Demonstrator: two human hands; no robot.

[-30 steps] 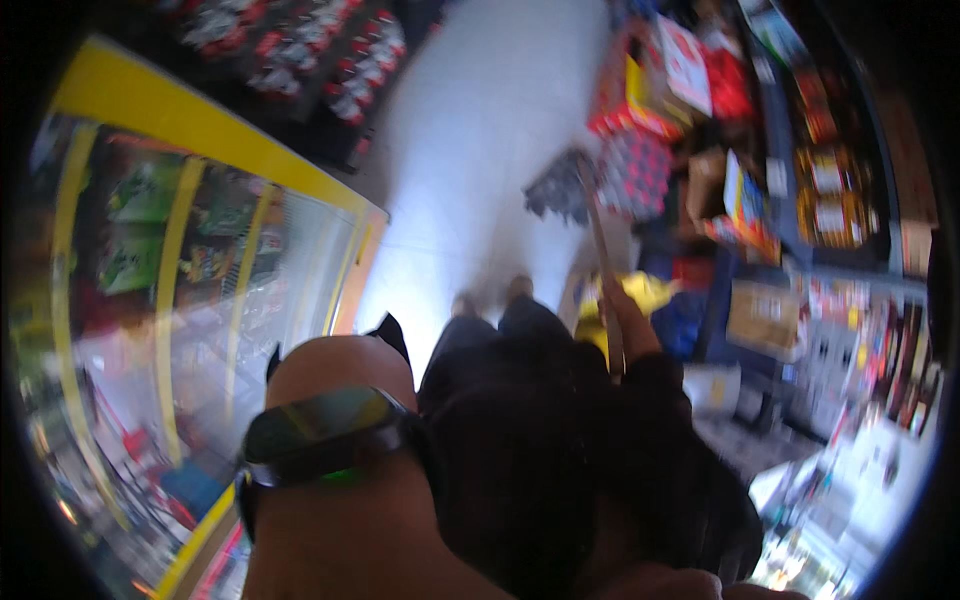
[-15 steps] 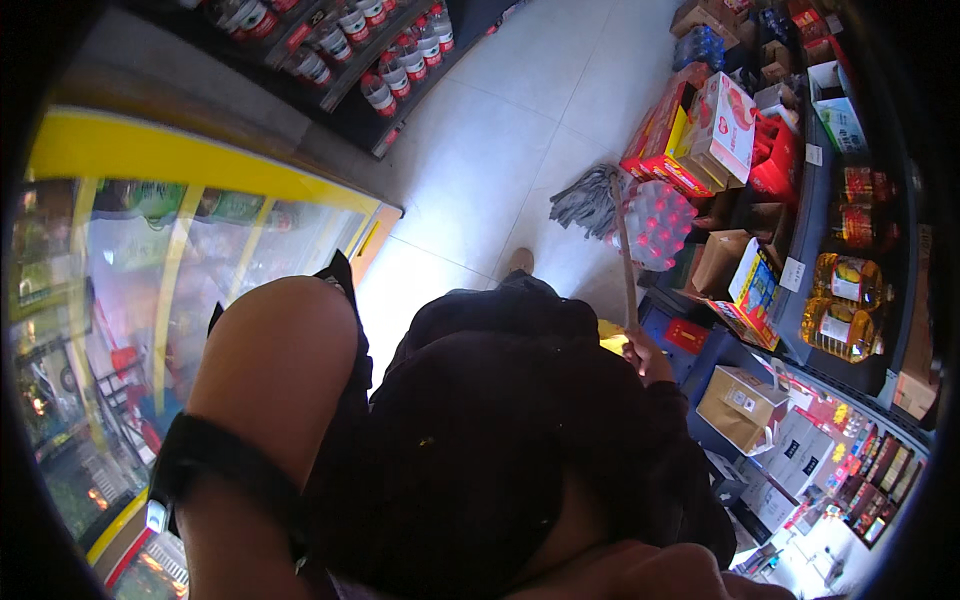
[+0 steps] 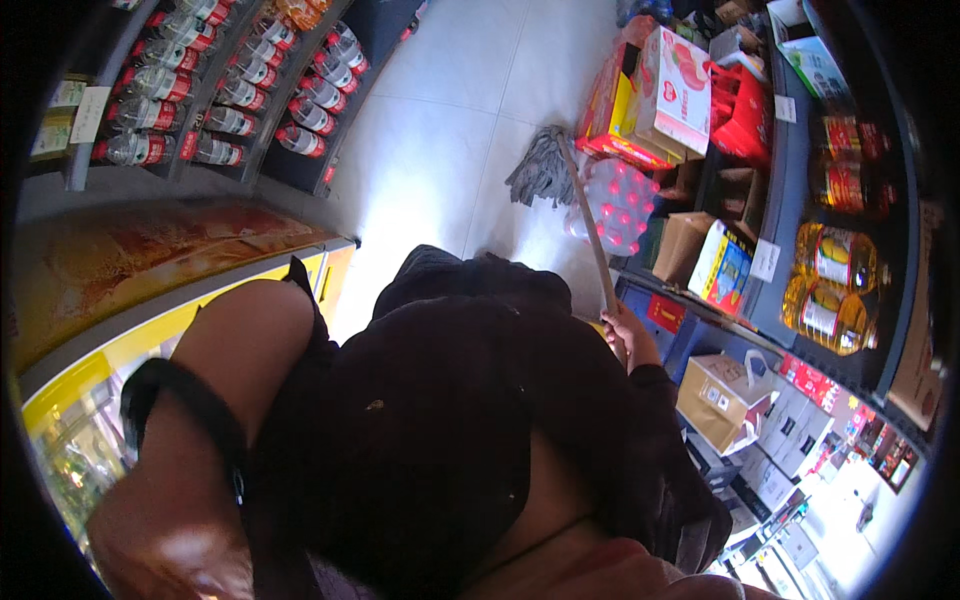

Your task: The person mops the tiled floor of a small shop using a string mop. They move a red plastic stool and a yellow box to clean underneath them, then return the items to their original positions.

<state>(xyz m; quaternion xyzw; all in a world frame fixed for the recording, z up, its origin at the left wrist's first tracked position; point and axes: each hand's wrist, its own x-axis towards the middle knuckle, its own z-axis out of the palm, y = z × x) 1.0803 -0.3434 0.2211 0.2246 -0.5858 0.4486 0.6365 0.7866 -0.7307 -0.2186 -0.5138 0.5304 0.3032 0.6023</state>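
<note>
head view: closest up, my left arm is bending right in front of the lens with a dark band (image 3: 185, 395) wrapping around it, and the left hand (image 3: 165, 535) is blurring out at the lower left edge (can't tell what its fingers are doing, sorry). a dark shirt (image 3: 430, 400) is filling the lower middle. past that, my right hand (image 3: 630, 342) is holding the top part of a wooden mop handle (image 3: 592, 225), fingers curling closed around it. a brown paper bag (image 3: 718, 405) is sitting off to the right of that hand. the handle is slanting away up the view, crossing in front of a wrapped pack of bottles (image 3: 618, 205) with pink caps. at its far end, the grey mop head (image 3: 545, 165) is resting on the pale tile floor (image 3: 440, 150), strands spreading out just beside the pack. farther along, a white and red carton (image 3: 675, 95) is standing near the mop head.
</note>
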